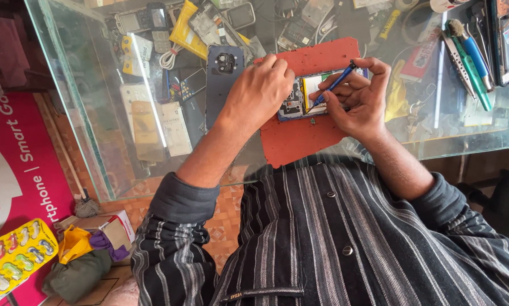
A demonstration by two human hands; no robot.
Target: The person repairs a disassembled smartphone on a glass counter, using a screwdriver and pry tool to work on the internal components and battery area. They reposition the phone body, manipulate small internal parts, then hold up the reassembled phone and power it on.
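Opened phone [304, 96] lies flat on red mat [300, 139] on glass counter [84, 113], long axis left-right; left hand [260, 90] clamps down on its left end; right hand [359, 99] pinches blue screwdriver [335, 84], tip angled down-left into the phone; dark back cover [223, 79] just left of mat; under the glass, shelf holds old handsets [144, 20] and cables [169, 56].
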